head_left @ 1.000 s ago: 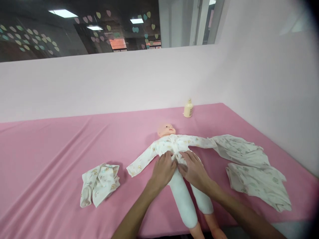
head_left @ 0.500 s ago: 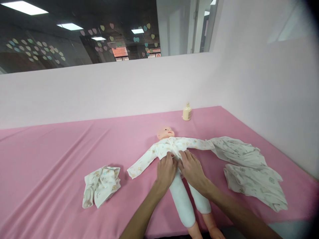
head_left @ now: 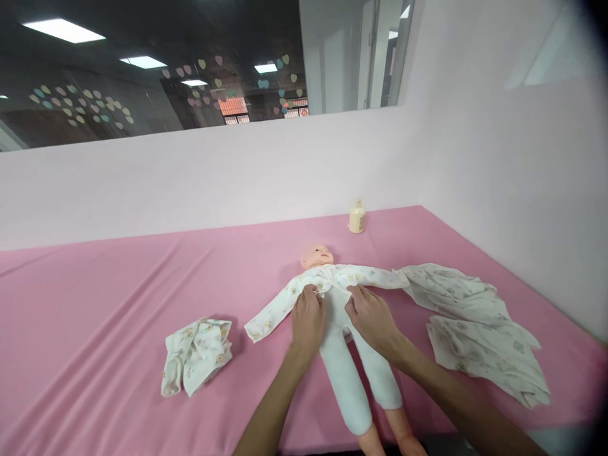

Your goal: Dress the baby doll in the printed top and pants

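A plastic baby doll with a bare peach head [head_left: 315,256] lies on its back on the pink cloth-covered surface [head_left: 95,297], head toward the wall and white padded legs toward the person. It wears a white long-sleeved top printed with small yellow figures [head_left: 349,276], the sleeves spread out to either side.

The left hand [head_left: 308,320] rests on the doll's waist with its fingertips pinched on the near edge of the top. The right hand [head_left: 372,315] sits just beside it on the other side of the waist, fingers curled on the matching flap of cloth. The two flaps are drawn apart, showing the white body between them.

A crumpled white printed garment [head_left: 196,353] lies well to the left. A larger spread white printed cloth [head_left: 475,320] lies to the right, touching the sleeve's end. A small cream bottle [head_left: 357,217] stands near the wall.
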Tool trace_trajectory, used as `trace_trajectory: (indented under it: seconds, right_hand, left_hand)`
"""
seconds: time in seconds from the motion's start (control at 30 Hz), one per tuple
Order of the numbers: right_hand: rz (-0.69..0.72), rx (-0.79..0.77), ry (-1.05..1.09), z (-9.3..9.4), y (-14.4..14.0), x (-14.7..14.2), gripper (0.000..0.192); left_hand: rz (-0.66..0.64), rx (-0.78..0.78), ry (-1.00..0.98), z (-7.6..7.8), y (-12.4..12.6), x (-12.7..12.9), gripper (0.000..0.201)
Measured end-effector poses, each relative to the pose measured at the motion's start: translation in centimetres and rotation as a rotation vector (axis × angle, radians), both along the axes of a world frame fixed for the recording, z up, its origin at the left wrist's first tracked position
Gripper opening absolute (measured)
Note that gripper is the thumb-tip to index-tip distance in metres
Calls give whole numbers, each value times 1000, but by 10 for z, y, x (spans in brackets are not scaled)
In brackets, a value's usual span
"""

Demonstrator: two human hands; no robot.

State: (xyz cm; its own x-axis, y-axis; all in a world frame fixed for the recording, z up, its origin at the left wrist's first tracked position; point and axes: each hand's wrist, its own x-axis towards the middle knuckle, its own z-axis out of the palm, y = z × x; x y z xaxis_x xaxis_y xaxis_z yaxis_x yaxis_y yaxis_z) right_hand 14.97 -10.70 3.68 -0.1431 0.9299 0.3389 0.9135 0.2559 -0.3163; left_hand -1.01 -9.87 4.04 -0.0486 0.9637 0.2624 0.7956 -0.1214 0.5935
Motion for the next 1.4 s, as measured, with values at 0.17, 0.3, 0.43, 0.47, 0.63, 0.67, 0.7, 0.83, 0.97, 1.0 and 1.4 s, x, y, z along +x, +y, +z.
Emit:
trace_trajectory:
  seconds: [0.17, 0.3, 0.43, 0.47, 0.63, 0.67, 0.7, 0.83, 0.97, 1.0, 1.4]
  right_hand:
    - [64, -197, 288, 0, -3, 11, 20]
    - [95, -218, 389, 0, -1, 14, 22]
    - [150, -282, 601, 2, -1, 14, 24]
    - [158, -312, 671, 3, -1, 14, 24]
    - [102, -451, 908, 4, -2, 14, 30]
    - [89, -461, 938, 4, -2, 14, 32]
    - [79, -462, 963, 3, -2, 13, 34]
    - [62, -432, 1019, 3, -4, 8, 35]
    - [72, -348, 1010, 4, -7, 1, 33]
    - [70, -320, 1001, 4, -8, 0, 32]
    - [116, -25, 723, -4, -21, -9, 32]
  left_hand:
    - [-148, -159, -203, 10, 4, -10, 23]
    - [-195, -176, -336, 17, 0, -13, 26]
    - [-220, -101, -276, 14, -4, -8, 30]
    - [-226, -71, -231, 11, -4, -6, 32]
    - [-269, 29, -105, 0, -4, 0, 34]
    - [-277, 38, -92, -2, -4, 1, 34]
    - [-283, 45, -75, -3, -4, 1, 34]
    - [-292, 62, 20, -7, -5, 4, 35]
    - [-290, 95, 89, -9, -7, 7, 34]
    - [-287, 106, 105, -10, -7, 8, 33]
    - [-256, 204, 223, -21, -7, 19, 29]
